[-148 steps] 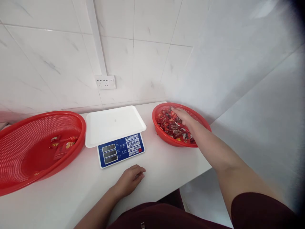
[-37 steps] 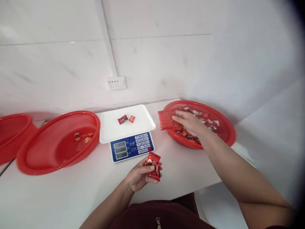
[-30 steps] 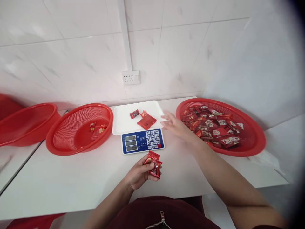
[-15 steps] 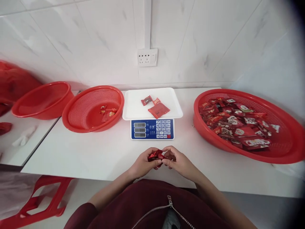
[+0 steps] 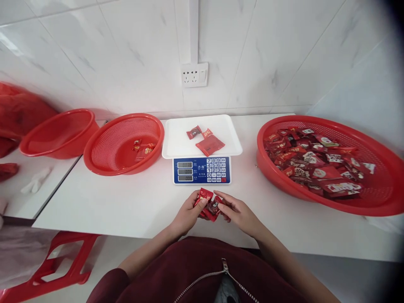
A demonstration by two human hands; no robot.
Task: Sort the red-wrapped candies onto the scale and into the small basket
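Observation:
My left hand (image 5: 187, 214) and my right hand (image 5: 238, 211) meet just above the table's near edge, both pinching small red candy packets (image 5: 208, 203) between them. Behind the hands stands a blue-fronted scale (image 5: 202, 170) with a white tray (image 5: 176, 143) that carries three red packets (image 5: 206, 141). To the right a wide red mesh basket (image 5: 372, 208) holds several red candy packets (image 5: 312, 162). Left of the scale a smaller red mesh basket (image 5: 107, 145) holds a few packets (image 5: 142, 149).
A solid red basin (image 5: 57, 134) sits on a lower counter at far left, with a white glove (image 5: 34, 182) in front of it. A red stool (image 5: 59, 263) stands under the table's left end. A wall socket (image 5: 194, 74) is above the scale.
My right hand dropped a flat red packet on the scale tray, then came back to join my left hand on the held packets. The view swung to face the scale.

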